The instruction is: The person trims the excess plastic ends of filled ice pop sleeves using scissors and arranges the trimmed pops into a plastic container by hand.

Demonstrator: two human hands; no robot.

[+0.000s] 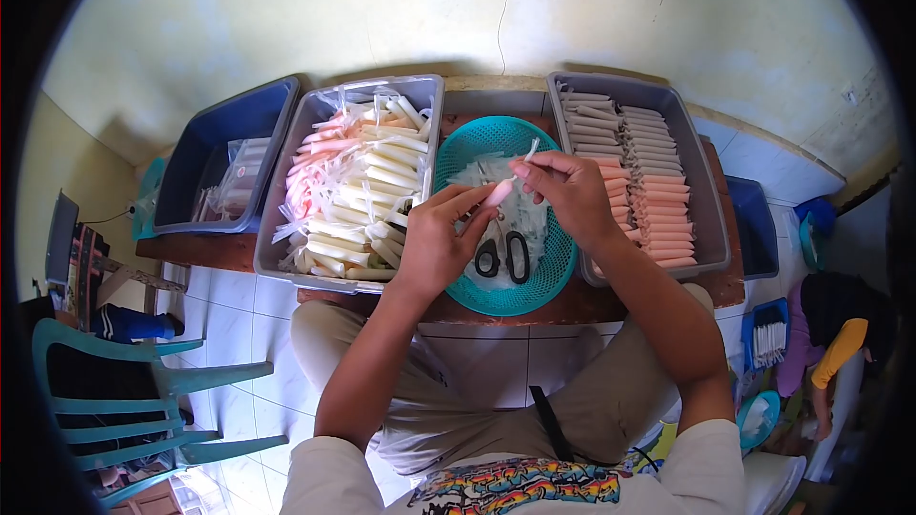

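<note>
1. A pale, cracked wall (382, 19) is spanning the top of the frame; below it, a brown worktop (212, 250) is carrying the containers.
2. At frame centre, the left hand (441, 231) is pinching a wrapped pink tube (499, 193) between thumb and fingers.
3. The right hand (571, 189), close to the left, is gripping the tube's thin wrapper tail (532, 146), which is projecting above the fingertips.
4. The tube is being held above a turquoise basket (510, 302), in which clear plastic pieces (534, 224) and black-handled scissors (510, 256) are lying.
5. Left of centre, a grey tray (436, 124) is holding jumbled cream and pink tubes (382, 172).
6. Right of centre, a second grey tray (703, 176) is holding stacked rows of tubes (663, 195), whitish above and pink-orange below.
7. At upper left, a dark blue bin (229, 114) is containing plastic packets (240, 176).
8. At lower right, another person (844, 324) is bending near the floor.
</note>
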